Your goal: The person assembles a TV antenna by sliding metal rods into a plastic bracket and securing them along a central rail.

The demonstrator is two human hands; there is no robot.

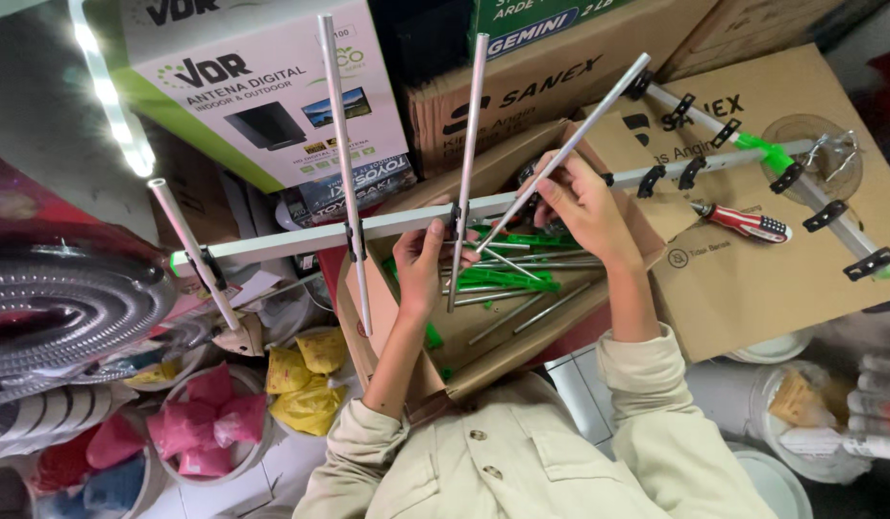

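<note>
Antenna boom (407, 219): long pale square bar, lying across the head view from lower left to upper right, held above an open cardboard box (483, 336). Black clips along its length carry thin metal cross rods.

Cross rods, fitted: one short rod (190, 250) at the far left end; one long rod (344, 163) left of centre; one long rod (467, 163) at centre, standing nearly upright in the picture.

Loose rod (570, 144): silver, slanting up to the right, its lower end at the boom beside the centre clip.

Left hand (424, 264): fingers curled around the boom at the centre clip, gripping it from below.

Right hand (584, 197): fingers pinched closed on the loose rod near its lower part, just above the boom.

Box contents: further metal rods (522, 312) and green plastic pieces (507, 279), lying loose inside.

Second boom section (753, 149): to the upper right, resting on a flat brown carton (772, 279); black clips along it, green tie (757, 146) near the join.

Screwdriver (743, 223): red and black handle, lying on the same carton, just below the second section.

Surroundings: white and green product box (262, 86) at upper left; coiled grey hose (70, 308) at left; tubs with pink bags (200, 423) and yellow bags (306, 380) at lower left; white buckets (781, 423) at lower right. Cream sleeves on both arms.
</note>
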